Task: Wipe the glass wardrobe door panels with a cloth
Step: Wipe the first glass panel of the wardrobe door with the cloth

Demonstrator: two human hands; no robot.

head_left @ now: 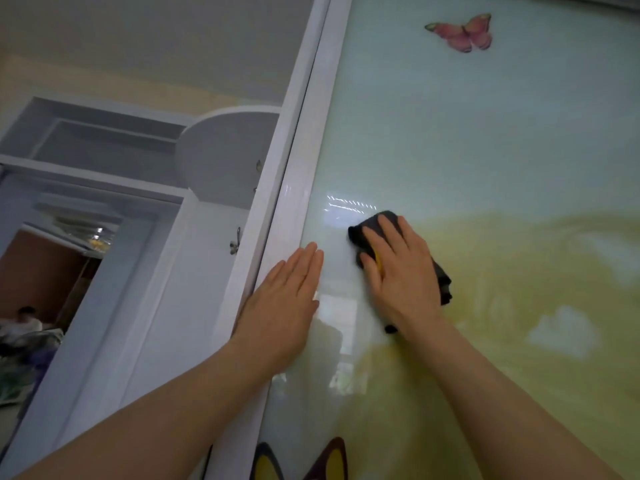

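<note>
A glossy glass wardrobe door panel [485, 150] fills the right of the view, printed in pale green and yellow with a pink butterfly [464, 32] near the top. My right hand [401, 271] lies flat with straight fingers on a dark grey cloth [441, 278], pressing it against the glass. A yellow patch of the cloth shows under the fingers. My left hand [284, 299] rests flat and open on the glass beside the white door frame [304, 168], a little left of the cloth.
Left of the frame is a mirrored panel [138, 168] reflecting white shelving, a coat hook [235, 241] and a doorway. Dark and yellow butterfly wings [332, 462] are printed at the panel's bottom edge.
</note>
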